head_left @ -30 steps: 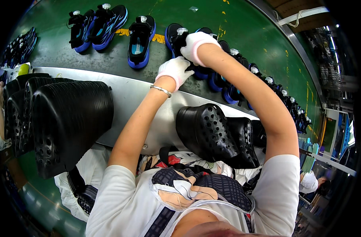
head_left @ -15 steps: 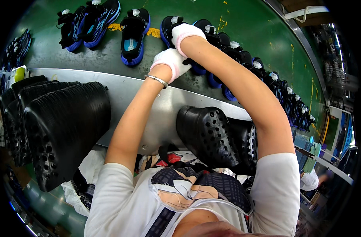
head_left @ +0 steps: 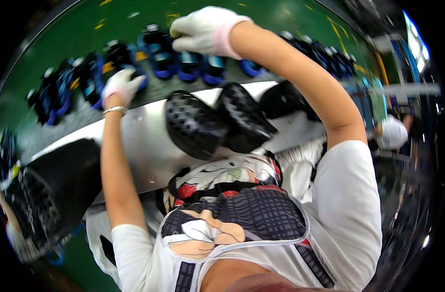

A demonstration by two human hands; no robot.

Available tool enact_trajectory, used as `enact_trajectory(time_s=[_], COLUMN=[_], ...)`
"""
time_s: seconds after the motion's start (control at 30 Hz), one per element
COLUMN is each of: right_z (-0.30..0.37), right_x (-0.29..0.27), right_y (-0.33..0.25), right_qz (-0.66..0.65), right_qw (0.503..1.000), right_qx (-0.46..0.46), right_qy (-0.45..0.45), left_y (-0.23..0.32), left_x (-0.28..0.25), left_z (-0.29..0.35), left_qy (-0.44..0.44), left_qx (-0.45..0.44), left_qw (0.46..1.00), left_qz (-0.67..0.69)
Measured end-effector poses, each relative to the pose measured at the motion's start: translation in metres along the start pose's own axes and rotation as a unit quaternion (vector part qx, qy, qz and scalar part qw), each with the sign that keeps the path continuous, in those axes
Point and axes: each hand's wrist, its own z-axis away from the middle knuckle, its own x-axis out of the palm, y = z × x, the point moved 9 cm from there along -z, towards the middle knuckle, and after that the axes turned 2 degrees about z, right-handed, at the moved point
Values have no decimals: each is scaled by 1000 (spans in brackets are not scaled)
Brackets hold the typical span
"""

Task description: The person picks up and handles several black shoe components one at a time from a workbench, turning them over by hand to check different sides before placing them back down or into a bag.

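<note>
My left hand (head_left: 121,88), in a white glove with a pink cuff, reaches to the near end of a black and blue sports shoe (head_left: 119,57). Its thumb and fingers are spread; blur hides whether they touch the shoe. My right hand (head_left: 205,32), gloved alike, hovers above the row, beside a shoe (head_left: 159,58) with a light blue insole. Its fingers are apart, with nothing visible between them. Below the hand stand more shoes (head_left: 213,70), partly covered by it.
A metal ledge (head_left: 139,146) runs between me and the green surface (head_left: 130,17). On it lie black perforated shells (head_left: 193,124) at the middle and right. A thick stack of black shells (head_left: 69,170) stands at left. More shoes (head_left: 324,53) continue right. Another person (head_left: 393,132) is at far right.
My hands, close together before, are now well apart. The left has moved left to another shoe; the right has come off the shoes. The whole view has shifted and turned.
</note>
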Motion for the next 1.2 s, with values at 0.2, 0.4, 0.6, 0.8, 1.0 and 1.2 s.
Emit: enact_trajectory(time_s=[0.2, 0.4, 0.6, 0.8, 1.0, 1.2], right_z=[196, 296, 290, 271, 276, 282], right_x=[-45, 12, 73, 77, 75, 64], right_y=[115, 146, 147, 142, 148, 145], right_qz=[-22, -133, -101, -70, -108, -84], right_qw=[959, 911, 916, 935, 950, 960], right_qx=[239, 345, 382, 340, 292, 269], right_qy=[148, 182, 74, 74, 14, 9], left_y=[-48, -27, 26, 45, 65, 71], left_x=[-19, -48, -77, -74, -64, -58], left_z=[4, 18, 38, 49, 49, 44], left_qy=[8, 115, 218, 195, 155, 134], left_qx=[-83, -58, 34, 65, 78, 96], left_qw=[994, 973, 963, 976, 984, 986], left_qz=[-73, -193, -157, -70, -23, -15])
